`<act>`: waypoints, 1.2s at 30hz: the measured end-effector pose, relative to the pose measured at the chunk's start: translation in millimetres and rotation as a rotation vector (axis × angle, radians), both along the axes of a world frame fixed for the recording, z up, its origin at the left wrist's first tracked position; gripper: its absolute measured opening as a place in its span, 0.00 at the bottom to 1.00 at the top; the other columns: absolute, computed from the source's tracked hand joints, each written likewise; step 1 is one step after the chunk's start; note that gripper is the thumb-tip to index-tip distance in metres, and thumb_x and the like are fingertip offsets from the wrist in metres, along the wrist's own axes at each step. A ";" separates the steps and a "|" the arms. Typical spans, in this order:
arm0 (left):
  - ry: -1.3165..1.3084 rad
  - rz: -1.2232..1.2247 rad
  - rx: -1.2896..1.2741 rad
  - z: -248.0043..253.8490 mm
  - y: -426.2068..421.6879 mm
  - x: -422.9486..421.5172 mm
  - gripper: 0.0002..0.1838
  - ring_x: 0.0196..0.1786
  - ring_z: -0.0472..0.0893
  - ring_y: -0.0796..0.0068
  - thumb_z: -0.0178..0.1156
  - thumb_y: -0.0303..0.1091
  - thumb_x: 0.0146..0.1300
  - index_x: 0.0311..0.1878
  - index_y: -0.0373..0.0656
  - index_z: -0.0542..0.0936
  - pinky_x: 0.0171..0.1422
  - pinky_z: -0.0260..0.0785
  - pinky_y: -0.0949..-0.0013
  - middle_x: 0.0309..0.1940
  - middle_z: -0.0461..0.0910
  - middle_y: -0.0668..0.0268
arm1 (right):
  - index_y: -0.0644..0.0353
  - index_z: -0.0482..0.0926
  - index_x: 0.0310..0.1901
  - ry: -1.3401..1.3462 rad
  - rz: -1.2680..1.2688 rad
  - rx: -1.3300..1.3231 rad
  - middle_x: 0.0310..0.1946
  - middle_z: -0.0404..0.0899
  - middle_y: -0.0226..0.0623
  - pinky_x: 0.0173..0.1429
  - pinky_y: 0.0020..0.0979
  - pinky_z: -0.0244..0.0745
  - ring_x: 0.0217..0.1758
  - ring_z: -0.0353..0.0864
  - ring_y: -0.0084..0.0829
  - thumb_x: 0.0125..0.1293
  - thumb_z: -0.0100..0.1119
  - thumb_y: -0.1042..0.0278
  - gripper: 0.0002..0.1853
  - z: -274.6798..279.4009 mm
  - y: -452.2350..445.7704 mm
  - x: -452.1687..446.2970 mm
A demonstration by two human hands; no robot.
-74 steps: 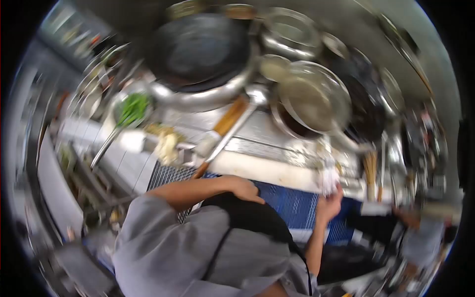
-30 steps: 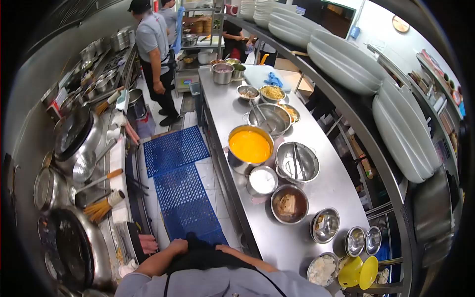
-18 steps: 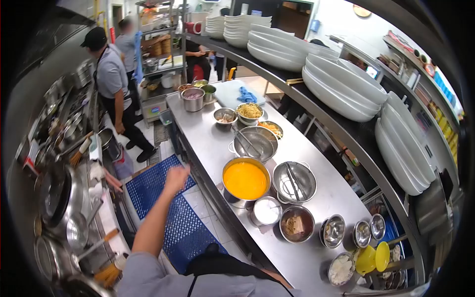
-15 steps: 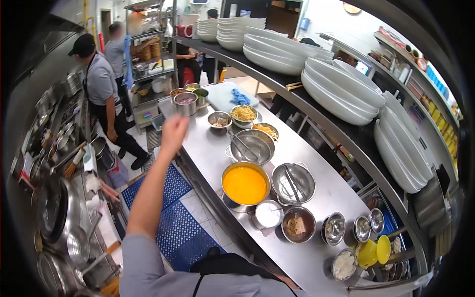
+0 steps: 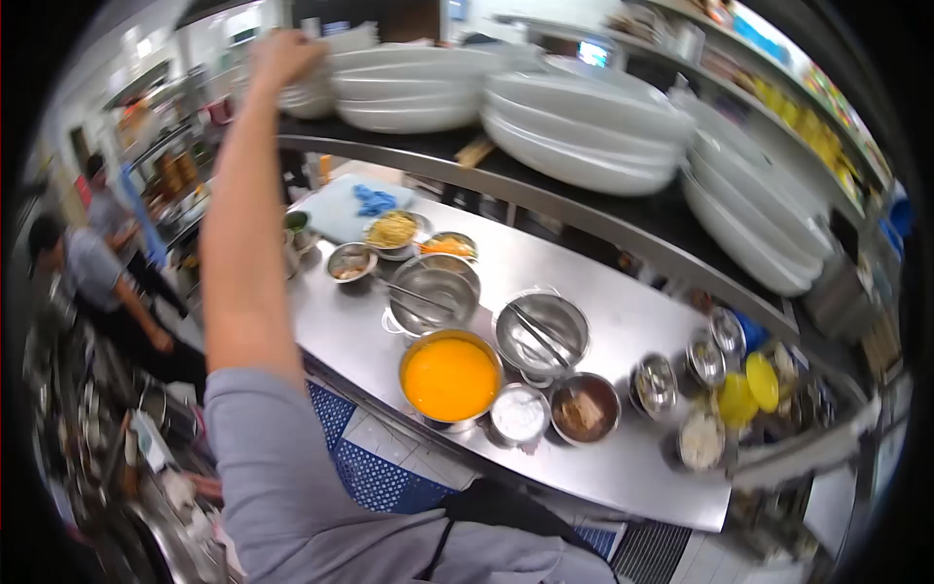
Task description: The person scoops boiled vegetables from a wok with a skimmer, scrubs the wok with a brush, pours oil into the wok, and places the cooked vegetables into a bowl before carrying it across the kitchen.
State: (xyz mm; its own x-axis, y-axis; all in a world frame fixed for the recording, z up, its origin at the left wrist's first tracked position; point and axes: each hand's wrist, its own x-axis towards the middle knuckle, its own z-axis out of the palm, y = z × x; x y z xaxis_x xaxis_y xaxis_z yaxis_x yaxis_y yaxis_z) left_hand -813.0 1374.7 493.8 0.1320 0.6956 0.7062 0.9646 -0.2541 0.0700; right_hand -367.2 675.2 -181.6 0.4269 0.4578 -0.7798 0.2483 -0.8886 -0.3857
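My left hand [image 5: 282, 60] is raised at the upper left, at the stacks of white bowls [image 5: 309, 97] on the dark shelf. Its fingers look curled at the stack, but blur hides whether they grip a bowl. My right hand is out of view. Large white plates [image 5: 409, 92] stand in a stack just right of the raised hand. Beneath the shelf, a pot of orange liquid [image 5: 450, 378] rests on the steel table [image 5: 623, 321], beside a small pot of white stuff [image 5: 519, 415] and a colander with tongs [image 5: 541, 336].
Two co-workers [image 5: 97, 263] stand at the far left. More plate stacks [image 5: 584, 127] line the shelf to the right. Steel bowls [image 5: 655, 384] and yellow containers [image 5: 736, 399] sit near the table's right end. A blue cloth [image 5: 374, 200] lies on a white board.
My left hand has risen from above the floor mat, past the table, to the shelf's bowl stacks. The view has turned right, bringing the shelf nearer and the co-workers further left.
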 end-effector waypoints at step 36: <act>-1.004 -1.275 0.344 -212.3 -280.4 119.2 0.21 0.40 0.70 0.64 0.58 0.54 0.65 0.33 0.43 0.73 0.51 0.64 0.57 0.30 0.73 0.62 | 0.61 0.82 0.41 0.433 0.201 0.687 0.32 0.85 0.37 0.39 0.34 0.76 0.35 0.84 0.30 0.66 0.60 0.62 0.11 193.6 61.8 -46.1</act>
